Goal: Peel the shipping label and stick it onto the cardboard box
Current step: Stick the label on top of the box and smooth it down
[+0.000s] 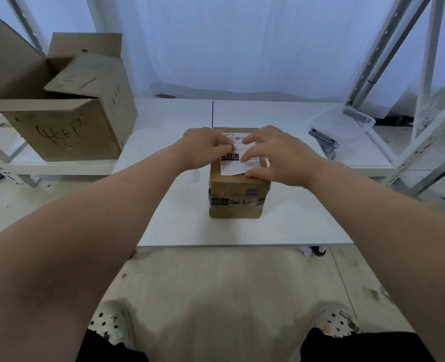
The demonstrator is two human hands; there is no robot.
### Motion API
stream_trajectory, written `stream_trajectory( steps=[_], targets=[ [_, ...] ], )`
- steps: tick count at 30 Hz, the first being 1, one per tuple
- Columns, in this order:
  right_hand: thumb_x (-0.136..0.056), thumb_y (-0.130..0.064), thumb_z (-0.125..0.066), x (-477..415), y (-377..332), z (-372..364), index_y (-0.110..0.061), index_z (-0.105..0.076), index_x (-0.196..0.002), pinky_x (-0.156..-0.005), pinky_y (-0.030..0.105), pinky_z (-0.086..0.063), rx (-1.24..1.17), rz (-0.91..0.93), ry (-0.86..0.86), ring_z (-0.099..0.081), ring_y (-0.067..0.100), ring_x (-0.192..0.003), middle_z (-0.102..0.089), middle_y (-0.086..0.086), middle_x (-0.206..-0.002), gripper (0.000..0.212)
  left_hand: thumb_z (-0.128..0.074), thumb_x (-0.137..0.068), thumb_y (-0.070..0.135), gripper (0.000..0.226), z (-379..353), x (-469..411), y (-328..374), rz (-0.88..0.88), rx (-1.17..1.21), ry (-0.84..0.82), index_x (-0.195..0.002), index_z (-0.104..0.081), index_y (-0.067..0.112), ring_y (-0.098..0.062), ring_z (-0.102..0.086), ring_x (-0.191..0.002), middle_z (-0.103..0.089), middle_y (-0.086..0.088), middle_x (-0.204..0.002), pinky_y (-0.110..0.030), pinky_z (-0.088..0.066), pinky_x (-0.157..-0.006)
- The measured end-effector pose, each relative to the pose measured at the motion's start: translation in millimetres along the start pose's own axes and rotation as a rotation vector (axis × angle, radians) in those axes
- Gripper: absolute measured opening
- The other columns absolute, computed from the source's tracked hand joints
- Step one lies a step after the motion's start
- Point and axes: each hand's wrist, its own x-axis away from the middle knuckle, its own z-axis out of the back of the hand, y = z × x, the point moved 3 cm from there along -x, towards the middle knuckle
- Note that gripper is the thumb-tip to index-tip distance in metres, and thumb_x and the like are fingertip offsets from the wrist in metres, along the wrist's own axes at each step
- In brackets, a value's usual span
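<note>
A small taped cardboard box [238,198] stands on the white table [294,226] in the middle of the head view. A white shipping label [233,167] with a barcode and a black "010" block lies flat on the box's top. My left hand [203,148] rests on the label's left side, fingers bent down onto it. My right hand [278,155] lies spread over the label's right side, its fingers pressing on the paper and the box's near top edge. Much of the label is hidden under both hands.
A large open cardboard box [67,118] with handwriting stands on a low shelf at the left. A clear plastic tray [344,122] sits at the table's back right, with a dark device [322,138] beside it. Metal rack posts [422,142] rise at the right.
</note>
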Motion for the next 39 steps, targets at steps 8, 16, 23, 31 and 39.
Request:
stream_trajectory(
  steps=[8, 16, 23, 31, 39],
  targets=[
    [-0.092, -0.018, -0.049, 0, -17, -6, -0.011, -0.067, -0.094, -0.083, 0.036, -0.045, 0.096, 0.068, 0.044, -0.055, 0.025, -0.101, -0.065, 0.005, -0.108, 0.019, -0.041, -0.099, 0.022, 0.039, 2, 18, -12, 0.039, 0.000, -0.164, -0.134, -0.049, 0.037, -0.020, -0.035, -0.137, -0.041, 0.007, -0.149, -0.038, -0.024, -0.115],
    [-0.094, -0.016, -0.048, -1, -13, -8, -0.007, -0.058, -0.092, -0.073, 0.030, -0.038, -0.097, -0.072, -0.059, -0.051, 0.021, -0.084, -0.059, 0.006, -0.096, 0.014, -0.037, -0.101, 0.025, 0.039, -1, 20, -11, 0.030, -0.027, -0.179, -0.137, -0.044, 0.040, -0.016, -0.031, -0.141, -0.031, 0.018, -0.152, -0.039, -0.022, -0.116],
    [-0.093, -0.014, -0.049, -1, -7, -9, -0.005, -0.060, -0.091, -0.069, 0.026, -0.038, -0.195, -0.176, -0.022, -0.051, 0.020, -0.081, -0.056, 0.003, -0.090, 0.014, -0.036, -0.102, 0.027, 0.039, -4, 17, -13, 0.012, -0.042, -0.176, -0.136, -0.044, 0.043, -0.013, -0.030, -0.141, -0.031, 0.023, -0.151, -0.042, -0.019, -0.117],
    [-0.096, -0.017, -0.044, -2, -7, -7, -0.009, -0.056, -0.091, -0.065, 0.027, -0.037, -0.246, -0.205, 0.005, -0.049, 0.021, -0.082, -0.055, 0.004, -0.091, 0.015, -0.034, -0.102, 0.027, 0.039, -5, 16, -13, -0.011, -0.061, -0.170, -0.135, -0.043, 0.046, -0.014, -0.030, -0.141, -0.032, 0.020, -0.151, -0.045, -0.020, -0.116],
    [-0.097, -0.015, -0.042, -3, -4, -5, -0.009, -0.052, -0.090, -0.061, 0.018, -0.034, -0.341, -0.248, 0.079, -0.046, 0.020, -0.081, -0.055, 0.005, -0.093, 0.014, -0.035, -0.101, 0.027, 0.039, -5, 17, -14, 0.020, -0.060, -0.164, -0.136, -0.043, 0.042, -0.017, -0.035, -0.138, -0.035, 0.019, -0.150, -0.043, -0.020, -0.115]
  ],
)
